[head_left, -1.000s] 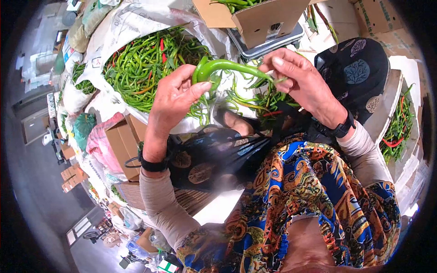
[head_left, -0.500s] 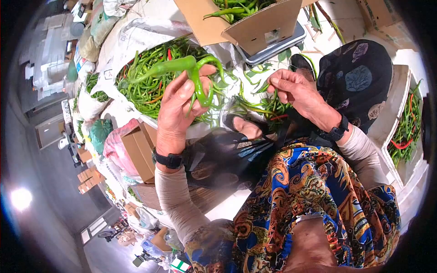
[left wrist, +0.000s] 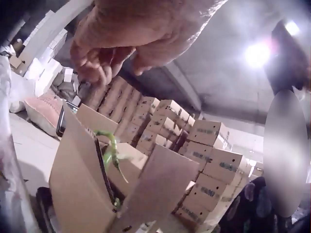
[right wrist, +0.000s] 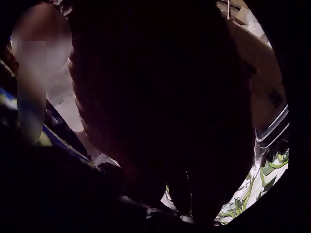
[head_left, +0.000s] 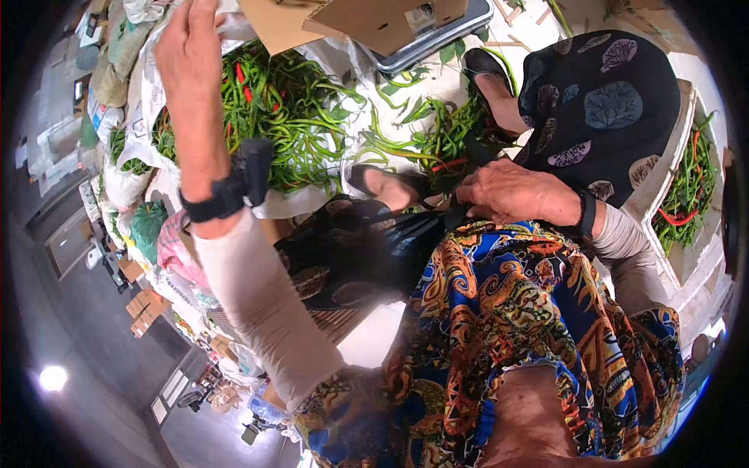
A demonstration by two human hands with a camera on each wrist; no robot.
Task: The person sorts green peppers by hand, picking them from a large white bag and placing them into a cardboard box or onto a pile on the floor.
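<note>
My left hand [head_left: 191, 66] is raised at the upper left in the head view, past the cardboard box. In the left wrist view its fingers [left wrist: 99, 65] are loosely bent and hold nothing. Below them, green peppers [left wrist: 114, 150] show over the mouth of the open cardboard box [left wrist: 80, 177], blurred at one end. Low over the lap, my right hand [head_left: 519, 191] has its back up and its fingers bent by the dark patterned trousers. Its palm side is hidden, and the right wrist view is mostly dark, so I cannot tell whether it holds anything.
A white sack holds a heap of green chillies [head_left: 292, 117] with a few red ones. More chillies [head_left: 445, 136] lie on the floor between the feet. The box stands on a scale [head_left: 437, 39]. A white crate [head_left: 663, 183] of chillies is at right. Stacked cartons [left wrist: 209, 160] stand beyond.
My left hand has swung up and left and no longer holds the large green peppers. The right hand has drawn back from the floor chillies toward the lap.
</note>
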